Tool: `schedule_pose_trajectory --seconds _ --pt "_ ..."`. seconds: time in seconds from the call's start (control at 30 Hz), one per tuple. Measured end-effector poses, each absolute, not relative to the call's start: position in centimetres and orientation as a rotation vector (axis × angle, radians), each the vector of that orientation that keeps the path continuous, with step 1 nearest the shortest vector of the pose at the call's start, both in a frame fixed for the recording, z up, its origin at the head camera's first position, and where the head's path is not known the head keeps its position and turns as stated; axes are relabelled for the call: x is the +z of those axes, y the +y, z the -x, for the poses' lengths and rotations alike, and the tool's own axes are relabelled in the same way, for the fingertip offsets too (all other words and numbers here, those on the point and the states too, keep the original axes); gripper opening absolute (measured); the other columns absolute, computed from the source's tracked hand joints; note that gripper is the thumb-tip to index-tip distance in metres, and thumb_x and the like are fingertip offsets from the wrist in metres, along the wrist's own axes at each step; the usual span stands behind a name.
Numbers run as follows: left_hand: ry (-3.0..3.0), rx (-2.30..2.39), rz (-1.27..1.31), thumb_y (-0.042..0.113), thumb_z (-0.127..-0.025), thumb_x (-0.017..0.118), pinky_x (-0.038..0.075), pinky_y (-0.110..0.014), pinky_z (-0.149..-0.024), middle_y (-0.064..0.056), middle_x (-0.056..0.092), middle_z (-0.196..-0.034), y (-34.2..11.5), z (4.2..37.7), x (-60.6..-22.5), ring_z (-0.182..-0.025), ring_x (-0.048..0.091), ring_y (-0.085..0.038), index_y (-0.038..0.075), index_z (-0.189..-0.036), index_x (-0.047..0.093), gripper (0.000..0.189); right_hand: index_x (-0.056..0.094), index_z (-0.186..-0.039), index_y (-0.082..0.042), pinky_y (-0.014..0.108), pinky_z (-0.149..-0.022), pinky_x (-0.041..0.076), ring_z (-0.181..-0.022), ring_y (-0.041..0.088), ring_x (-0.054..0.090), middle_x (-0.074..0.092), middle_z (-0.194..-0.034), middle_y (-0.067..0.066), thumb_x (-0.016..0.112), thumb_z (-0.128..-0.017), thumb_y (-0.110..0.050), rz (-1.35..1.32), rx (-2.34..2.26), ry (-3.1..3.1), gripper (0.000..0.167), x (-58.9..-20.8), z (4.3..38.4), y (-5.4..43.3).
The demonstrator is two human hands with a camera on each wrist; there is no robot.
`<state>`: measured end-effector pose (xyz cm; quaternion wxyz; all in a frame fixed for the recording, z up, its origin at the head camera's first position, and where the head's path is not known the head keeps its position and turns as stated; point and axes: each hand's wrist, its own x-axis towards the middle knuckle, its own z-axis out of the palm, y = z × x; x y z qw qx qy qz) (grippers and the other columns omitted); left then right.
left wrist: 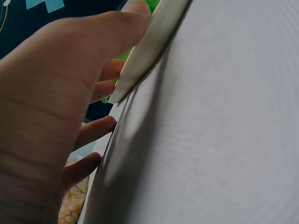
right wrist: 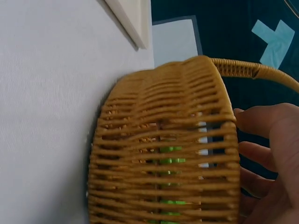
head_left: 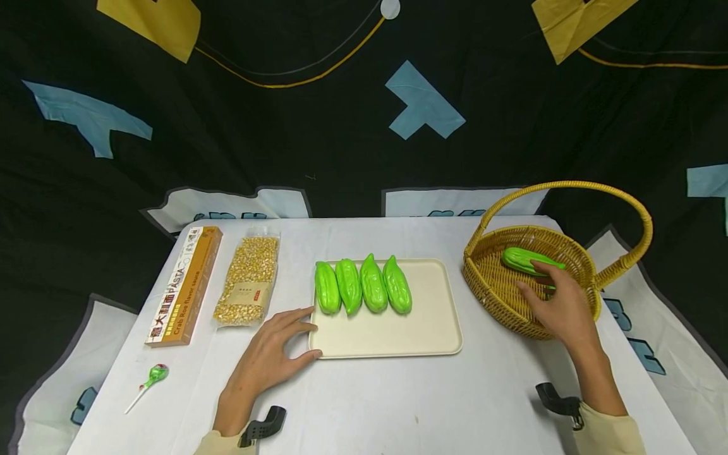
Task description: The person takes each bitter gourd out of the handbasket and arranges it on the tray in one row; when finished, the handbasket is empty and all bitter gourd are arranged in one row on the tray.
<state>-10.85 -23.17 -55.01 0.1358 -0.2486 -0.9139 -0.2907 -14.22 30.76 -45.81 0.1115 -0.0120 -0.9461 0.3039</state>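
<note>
My left hand [head_left: 268,357] is at the left end of a cream tray [head_left: 392,338], its thumb [left wrist: 133,21] on the rim and its fingers spread along the edge. On the tray, several glossy green ridged gourds [head_left: 372,284] lie side by side, toward its left. My right hand [head_left: 560,306] reaches over the near rim of a wicker basket [head_left: 495,303]. Inside it lies another green gourd [head_left: 520,259], with the fingertips over its right part and the thumb apart from it. In the right wrist view the basket wall [right wrist: 163,140] mostly hides the green inside.
A pasta box [head_left: 184,287] and a bag of corn kernels [head_left: 248,278] lie at the left of the white-covered table [head_left: 392,404]. A green lollipop [head_left: 153,376] is nearer the front. The basket's tall handle [head_left: 569,184] arches above the right hand.
</note>
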Motion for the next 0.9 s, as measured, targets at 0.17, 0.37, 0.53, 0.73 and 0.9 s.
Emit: schedule_pose_trajectory --seconds 0.17,0.37,0.53,0.73,0.9 --pt "-2.632 -0.831 0.729 0.039 -0.079 0.096 0.049 -0.051 -0.115 -0.005 0.066 -0.149 -23.2 10.8 -55.0 -0.135 0.063 -0.031 0.018 -0.116 0.08 0.046 0.052 -0.151 0.006 0.069 -0.095 0.057 -0.119 0.053 0.063 0.059 -0.139 0.035 0.076 -0.102 -0.022 0.089 0.859 -2.804 0.062 -45.9 14.0 31.4" --pt "-2.648 -0.835 0.716 0.04 -0.079 0.096 0.049 -0.051 -0.115 -0.004 0.066 -0.149 -23.2 10.8 -55.0 -0.135 0.063 -0.031 0.018 -0.116 0.08 0.046 0.05 -0.153 0.006 0.071 -0.092 0.057 -0.12 0.056 0.063 0.057 -0.14 0.038 0.076 -0.102 -0.025 0.15 0.837 -2.845 0.065 -45.9 13.9 32.3" --pt "-2.645 -0.839 0.716 0.04 -0.079 0.096 0.049 -0.052 -0.114 -0.003 0.066 -0.149 -23.2 10.8 -55.0 -0.134 0.063 -0.031 0.018 -0.116 0.08 0.046 0.051 -0.152 0.006 0.074 -0.089 0.055 -0.117 0.057 0.064 0.058 -0.139 0.039 0.076 -0.102 -0.025 0.139 0.792 -2.86 0.064 -45.9 14.0 33.2" --pt "-2.637 -0.834 0.719 0.04 -0.078 0.095 0.049 -0.052 -0.113 -0.003 0.066 -0.15 -23.3 10.8 -55.0 -0.134 0.063 -0.031 0.019 -0.116 0.08 0.046 0.05 -0.153 0.007 0.078 -0.092 0.049 -0.121 0.061 0.055 0.054 -0.139 0.042 0.074 -0.102 -0.026 0.178 0.753 -2.886 0.066 -46.1 14.4 33.8" --pt "-2.644 -0.833 0.718 0.041 -0.079 0.095 0.048 -0.051 -0.114 -0.002 0.066 -0.15 -23.3 10.8 -55.1 -0.135 0.062 -0.03 0.02 -0.117 0.08 0.046 0.048 -0.154 0.007 0.082 -0.103 0.043 -0.132 0.065 0.046 0.047 -0.149 0.043 0.073 -0.101 -0.023 0.234 0.725 -2.921 0.065 -46.4 14.9 34.0"
